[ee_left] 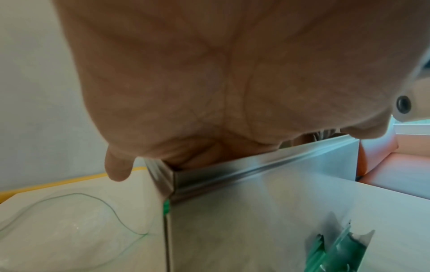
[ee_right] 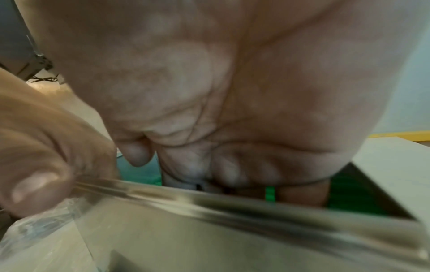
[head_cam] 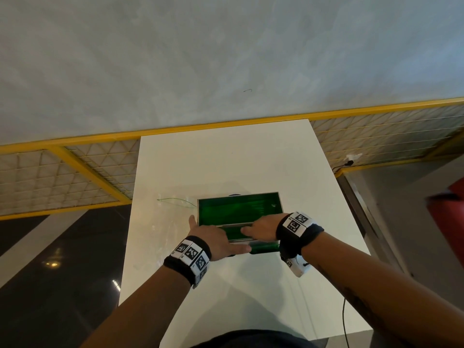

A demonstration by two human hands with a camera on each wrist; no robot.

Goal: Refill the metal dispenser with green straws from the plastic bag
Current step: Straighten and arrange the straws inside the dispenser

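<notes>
The metal dispenser (head_cam: 280, 205) stands open-topped on the white table (head_cam: 226, 159), full of green straws (head_cam: 238, 209). My left hand (head_cam: 218, 239) holds its front left corner, thumb down the left side and fingers along the front rim. In the left wrist view the palm covers that corner of the dispenser (ee_left: 256, 211). My right hand (head_cam: 253, 227) reaches in from the right. Its fingers (ee_right: 228, 171) dip onto the straws (ee_right: 270, 193) and their tips are hidden behind the rim of the dispenser (ee_right: 209, 230). The clear plastic bag (head_cam: 175, 204) (ee_left: 65, 230) lies flat to the left.
More green straws (ee_left: 337, 254) show in the tray at the dispenser's front foot. A yellow-framed mesh rail (head_cam: 88, 167) runs behind the table. A red object (head_cam: 449, 209) sits off to the right. A thin black cable (head_cam: 345, 317) hangs by the table's right front.
</notes>
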